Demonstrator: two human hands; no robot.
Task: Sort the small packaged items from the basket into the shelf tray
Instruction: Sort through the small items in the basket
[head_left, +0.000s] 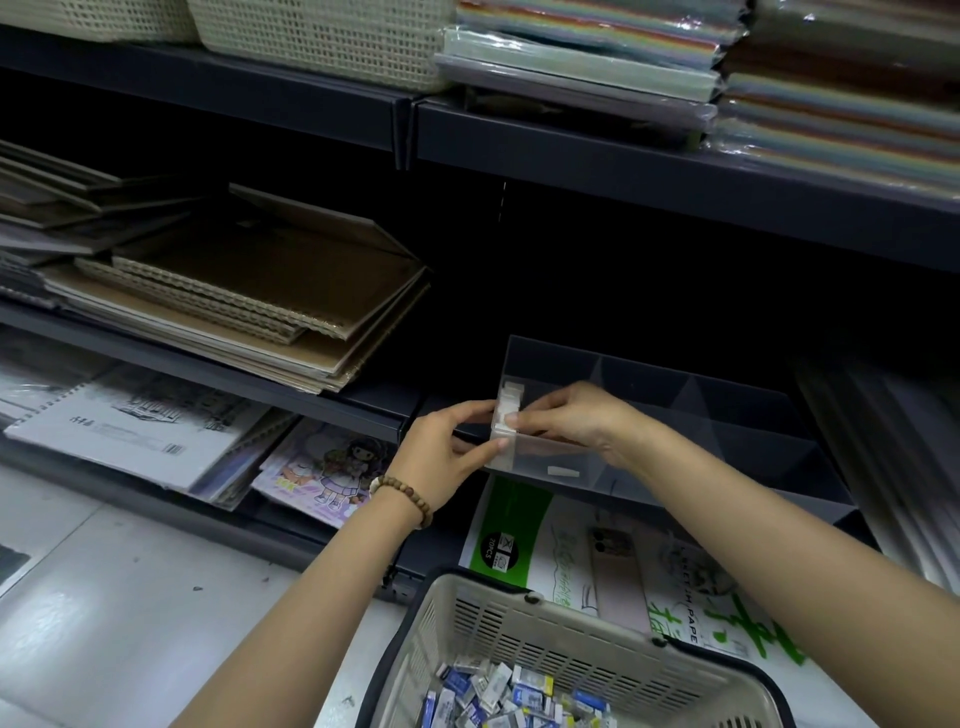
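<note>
Standing on edge in a short row, the small white packets (506, 415) are at the left front corner of the clear shelf tray (675, 486), in its leftmost compartment, and both hands grip them there. The left hand (441, 452) comes in from outside the tray's left wall, with its thumb on the row's left side and curled fingertips pinching its near end. The right hand (571, 421) reaches over the tray from the right, fingers bent tightly and pinching the row's other side, so the packets are squeezed between the two hands. Whether the row rests on the tray floor or is held just above it is hard to tell through the blurred clear wall. One more small white piece (563, 472) lies just right of the row, near the tray's front wall. A beaded bracelet (405, 493) circles the left wrist. Below and in front of the tray stands the beige basket (519, 623), its bottom covered by a loose heap of blue and white packaged items (514, 696). On the shelf under the tray lie sketch paper pads (597, 561) with green print. Left of the tray is a stack of corrugated cardboard sheets (249, 301), and lower left of it a spiral sketchbook (135, 421) and a cartoon-covered book (322, 462). Above the tray, the upper shelf carries wrapped stacks of coloured paper (779, 78) and woven bins (322, 41).
</note>
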